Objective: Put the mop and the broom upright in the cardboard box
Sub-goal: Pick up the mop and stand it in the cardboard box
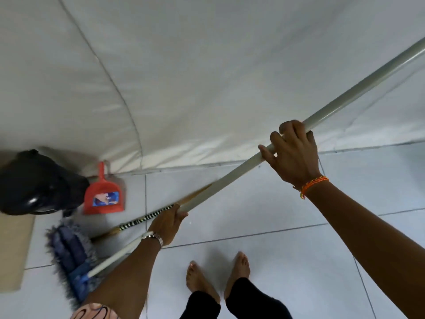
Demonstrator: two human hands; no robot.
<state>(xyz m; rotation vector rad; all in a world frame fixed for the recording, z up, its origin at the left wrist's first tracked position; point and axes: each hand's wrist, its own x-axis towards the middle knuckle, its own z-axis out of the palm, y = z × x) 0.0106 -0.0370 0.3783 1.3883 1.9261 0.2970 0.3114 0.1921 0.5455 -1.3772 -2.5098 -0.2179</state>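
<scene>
- Far left of the left hand, at the frame edge: a tan flat slab (13, 252), possibly the cardboard box; cannot tell.
- Above it, a black bag-like bulk (39, 183), blurred.
- Mop (71, 261): blue fringed head on the tiled floor (287, 261), below and left of the left hand. Its white pole runs diagonally up through both hands and out at the upper right.
- Red dustpan (103, 194) stands against the white wall sheet (207, 65), up and left of the left hand.
- Broom (147, 218): only a black-and-white striped handle section with tan lengths on either side shows. It lies along the mop pole, just left of the left hand, and appears to pass into that fist.
- Left hand (166, 224): fingers curled shut around the mop pole, apparently the broom handle too. Metal watch (155, 238) on the wrist.
- Bare feet (218, 279) on the tiles, between and below the two hands.
- Right hand (292, 153): higher up the pole, fingers wrapped over it from above, clamped. Orange bracelet (312, 184) at the wrist.
</scene>
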